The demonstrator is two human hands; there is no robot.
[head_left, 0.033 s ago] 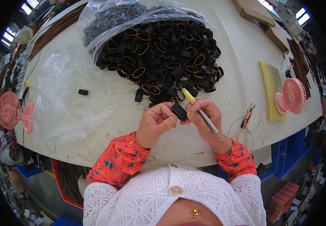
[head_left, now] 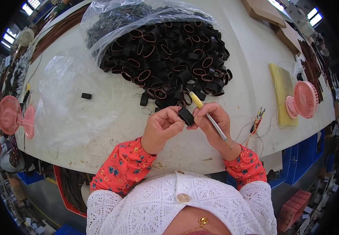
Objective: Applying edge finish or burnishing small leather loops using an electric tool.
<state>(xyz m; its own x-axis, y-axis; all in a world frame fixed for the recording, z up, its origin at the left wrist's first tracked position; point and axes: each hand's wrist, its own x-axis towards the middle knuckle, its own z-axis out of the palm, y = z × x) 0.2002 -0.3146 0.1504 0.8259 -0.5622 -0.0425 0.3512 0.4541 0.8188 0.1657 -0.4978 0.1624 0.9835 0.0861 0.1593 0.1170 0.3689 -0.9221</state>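
Note:
A small black band loop [head_left: 186, 116], probably leather, is pinched between the thumb and fingers of my left hand [head_left: 163, 127]. My right hand [head_left: 214, 121] is closed around a slim pen-like tool [head_left: 216, 127] with a yellow front part and a silver barrel. Its thin tip points up and away from me, toward the pile. The right thumb and fingertips meet the loop's right side. Just beyond my hands lies a big heap of similar black loops [head_left: 165, 55] with brownish edges, partly covered by a clear plastic bag [head_left: 146, 17].
One loose loop [head_left: 86, 95] rests on a clear plastic sheet [head_left: 65, 109] at left. Pink fans [head_left: 305, 98] stand on both sides. Thread snips [head_left: 258, 119] and loose threads lie right of my hand, near a yellow pad [head_left: 281, 94]. Cardboard boxes [head_left: 261, 9] sit far right.

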